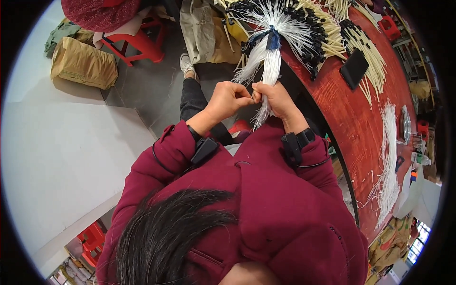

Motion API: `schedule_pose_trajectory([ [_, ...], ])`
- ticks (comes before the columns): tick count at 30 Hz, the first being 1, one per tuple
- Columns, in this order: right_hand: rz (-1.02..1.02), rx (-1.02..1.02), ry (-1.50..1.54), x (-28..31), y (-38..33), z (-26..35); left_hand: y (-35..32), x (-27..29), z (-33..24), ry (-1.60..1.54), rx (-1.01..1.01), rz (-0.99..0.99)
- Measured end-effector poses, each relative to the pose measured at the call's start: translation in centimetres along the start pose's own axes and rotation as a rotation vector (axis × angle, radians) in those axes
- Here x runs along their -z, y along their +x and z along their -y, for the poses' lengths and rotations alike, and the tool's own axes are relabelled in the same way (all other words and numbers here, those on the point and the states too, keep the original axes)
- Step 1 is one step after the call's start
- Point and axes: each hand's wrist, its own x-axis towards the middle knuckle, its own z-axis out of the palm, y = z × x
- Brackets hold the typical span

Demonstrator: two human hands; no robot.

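Only the head view here, looking straight down over the person's dark hair and maroon jacket. Both hands are up in front of the chest, nearly touching. The right hand (278, 100) is clenched around a bundle of thin white cords (267, 71), gripping it low down so the loose ends hang out below the fist. The left hand (229, 99) is curled in beside it, fingertips pinched at the same bundle right where the two hands meet; I can't tell how many strands it has. The bundle runs up from the hands to a dark blue tie (273, 39), and above that the cords fan out over the edge of the red table (354, 121).

Around it: the table is crowded with more cord bunches with black tips (304, 23), a flat black phone-like slab (354, 68) lying beside them, and another loose skein of white cords (388, 166) farther along the right side. Each wrist carries a black strap-on device, which partly covers the cuffs.

Packaging-wise: a tan sack-like parcel (84, 62) sits on the grey floor at upper left, next to a red stool (137, 40). A pale cloth bag (198, 28) hangs or leans near the top, beside the table edge. The person's own leg and a white shoe (186, 64) show beneath the hands.
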Motion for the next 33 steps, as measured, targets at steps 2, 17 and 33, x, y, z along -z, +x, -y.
schedule_pose_trajectory([
  [2,0.002,-0.001,0.004,-0.2,0.0,0.1,0.0,-0.2,1.2,-0.143,0.063,0.006],
  [17,-0.014,-0.001,-0.006,-0.2,-0.3,0.6,-0.8,0.5,0.5,-0.771,0.331,0.243],
  [33,0.006,0.005,-0.044,0.3,0.1,0.0,-0.7,-1.2,1.6,-0.778,0.311,0.135],
])
